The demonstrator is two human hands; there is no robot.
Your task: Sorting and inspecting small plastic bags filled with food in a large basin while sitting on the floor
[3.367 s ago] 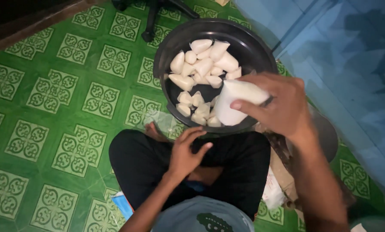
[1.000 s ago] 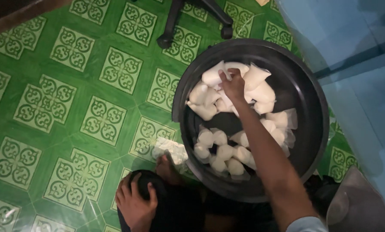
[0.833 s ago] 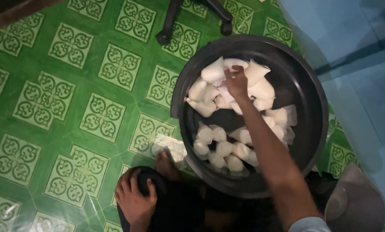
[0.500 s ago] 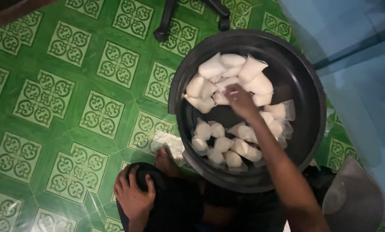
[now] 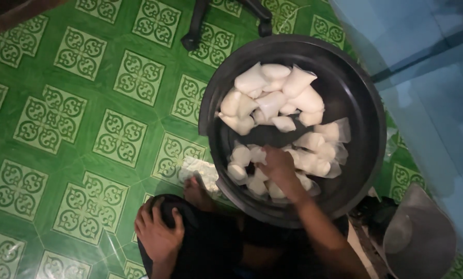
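A large black round basin (image 5: 360,93) sits on the green patterned floor in front of me. It holds several small clear bags filled with white stuff (image 5: 272,98), piled at the far side and along the near rim. My right hand (image 5: 277,164) reaches into the near part of the basin, fingers down among the near bags (image 5: 252,178); whether it grips one is hidden. My left hand (image 5: 158,231) rests on my knee, clad in dark cloth, fingers curled over it.
My bare foot (image 5: 196,190) lies by a loose clear plastic bag (image 5: 200,168) on the floor. Black chair legs with castors (image 5: 191,40) stand at the top. A blue wall (image 5: 428,62) runs along the right, with a grey object (image 5: 420,237) low at its foot.
My right hand has drawn back from the far pile of bags to the near side of the basin. The left hand stays on my knee.
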